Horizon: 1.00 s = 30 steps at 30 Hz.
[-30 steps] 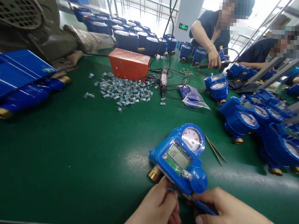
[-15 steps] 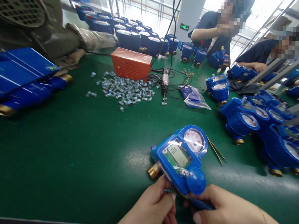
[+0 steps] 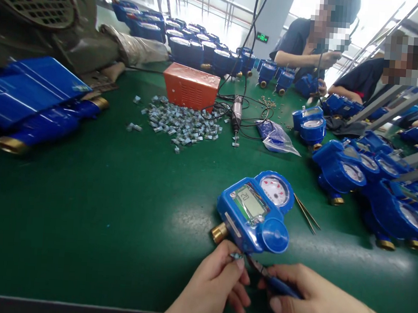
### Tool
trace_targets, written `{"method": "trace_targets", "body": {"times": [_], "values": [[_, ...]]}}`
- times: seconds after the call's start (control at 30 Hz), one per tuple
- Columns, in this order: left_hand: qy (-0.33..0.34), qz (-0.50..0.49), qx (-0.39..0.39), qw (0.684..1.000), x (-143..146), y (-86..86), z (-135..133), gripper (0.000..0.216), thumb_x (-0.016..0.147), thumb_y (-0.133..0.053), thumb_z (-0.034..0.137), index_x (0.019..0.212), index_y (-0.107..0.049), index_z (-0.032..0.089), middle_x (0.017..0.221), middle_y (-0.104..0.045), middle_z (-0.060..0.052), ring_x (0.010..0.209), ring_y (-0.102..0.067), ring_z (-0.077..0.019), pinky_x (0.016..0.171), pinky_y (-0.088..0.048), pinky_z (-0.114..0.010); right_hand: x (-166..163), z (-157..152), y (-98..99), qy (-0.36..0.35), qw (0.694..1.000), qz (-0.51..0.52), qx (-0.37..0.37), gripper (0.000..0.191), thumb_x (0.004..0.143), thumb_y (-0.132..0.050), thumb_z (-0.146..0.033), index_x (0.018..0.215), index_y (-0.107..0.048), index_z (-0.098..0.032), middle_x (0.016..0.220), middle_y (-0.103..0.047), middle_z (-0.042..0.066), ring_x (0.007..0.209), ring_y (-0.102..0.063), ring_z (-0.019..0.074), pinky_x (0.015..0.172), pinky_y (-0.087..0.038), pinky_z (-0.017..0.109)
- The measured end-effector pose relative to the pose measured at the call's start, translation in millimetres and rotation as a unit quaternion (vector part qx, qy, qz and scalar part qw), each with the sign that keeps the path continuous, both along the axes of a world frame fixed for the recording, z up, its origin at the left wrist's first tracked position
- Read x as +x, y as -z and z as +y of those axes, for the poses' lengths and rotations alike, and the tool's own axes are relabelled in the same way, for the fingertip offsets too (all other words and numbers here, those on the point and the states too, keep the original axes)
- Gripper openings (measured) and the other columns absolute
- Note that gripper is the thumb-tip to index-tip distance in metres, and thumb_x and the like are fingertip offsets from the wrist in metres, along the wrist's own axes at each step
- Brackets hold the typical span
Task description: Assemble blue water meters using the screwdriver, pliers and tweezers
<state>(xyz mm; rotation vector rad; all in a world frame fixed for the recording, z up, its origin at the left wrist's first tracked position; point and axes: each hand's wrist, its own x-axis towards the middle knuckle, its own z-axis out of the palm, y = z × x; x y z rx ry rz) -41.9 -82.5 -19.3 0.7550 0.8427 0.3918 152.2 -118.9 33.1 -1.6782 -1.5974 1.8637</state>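
A blue water meter (image 3: 238,220) with a lit digital display, a round dial and an open round blue cap rests on the green table in front of me. At its near edge my left hand (image 3: 218,278) pinches a small clear-and-bluish plastic seal (image 3: 237,256) between thumb and fingertips. My right hand (image 3: 306,294) is wrapped round blue-handled pliers (image 3: 280,284). Their dark jaws point left, close to the seal and just below the meter's edge. Whether the jaws grip anything, I cannot tell. Brass tweezers (image 3: 307,213) lie to the right of the meter.
Behind the meter lie a pile of small seals (image 3: 182,123), an orange box (image 3: 191,87), a corded screwdriver (image 3: 237,113) and a plastic bag (image 3: 276,137). More blue meters (image 3: 340,168) crowd the right side. A large meter (image 3: 44,102) and a blower (image 3: 47,16) occupy the left. Co-workers sit beyond.
The meter's near end has dropped and it lies flatter. The pliers' jaws, hidden before, now show beside the seal. The whole view has shifted slightly.
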Motion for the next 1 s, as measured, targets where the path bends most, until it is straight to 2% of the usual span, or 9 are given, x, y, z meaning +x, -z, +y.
{"method": "trace_targets", "body": {"times": [0.1,0.3,0.73,0.9,1.0], "values": [[-0.002,-0.008,-0.001,1.000,-2,-0.1,0,0.015,0.090,-0.039,0.031,0.086,-0.045,0.018,0.075,-0.053,0.001,0.057,-0.058,-0.0109,0.048,-0.044,-0.022,-3,0,-1.4,0.003,1.000,0.006,-0.003,0.029,0.079,-0.056,-0.036,0.098,-0.064,-0.016,0.092,-0.063,0.002,0.084,-0.054,0.0180,0.080,-0.044,0.027],[0.048,0.004,0.023,0.999,-4,0.5,6,0.014,0.089,-0.034,0.025,0.088,-0.047,0.018,0.073,-0.052,0.002,0.056,-0.057,-0.0103,0.047,-0.041,-0.020,-9,0,-3.4,0.012,1.000,0.011,-0.021,0.033,0.079,-0.056,-0.042,0.097,-0.064,-0.015,0.090,-0.063,0.002,0.087,-0.054,0.0187,0.082,-0.044,0.027],[0.078,-0.032,0.070,0.994,-8,8.3,9,0.018,0.092,-0.034,0.031,0.093,-0.046,0.017,0.076,-0.052,0.000,0.061,-0.056,-0.0114,0.052,-0.044,-0.023,-14,1,-8.1,0.035,0.999,0.001,-0.023,0.029,0.079,-0.056,-0.038,0.095,-0.066,-0.016,0.084,-0.064,0.002,0.091,-0.055,0.0210,0.087,-0.043,0.030],[0.090,-0.023,0.095,0.991,-12,8.1,10,0.019,0.092,-0.035,0.035,0.091,-0.044,0.018,0.076,-0.051,0.000,0.062,-0.057,-0.0126,0.054,-0.046,-0.025,-21,1,-10.6,0.050,0.998,-0.012,-0.036,0.025,0.079,-0.054,-0.034,0.093,-0.066,-0.017,0.088,-0.064,0.003,0.088,-0.056,0.0200,0.078,-0.045,0.026],[0.088,-0.027,0.089,0.992,-12,8.7,11,0.018,0.092,-0.035,0.033,0.092,-0.044,0.018,0.075,-0.051,0.000,0.062,-0.057,-0.0127,0.054,-0.046,-0.025,-24,0,-7.9,0.034,0.999,-0.036,-0.004,0.022,0.080,-0.052,-0.029,0.093,-0.065,-0.017,0.090,-0.066,0.003,0.084,-0.058,0.0184,0.073,-0.045,0.024]]}}
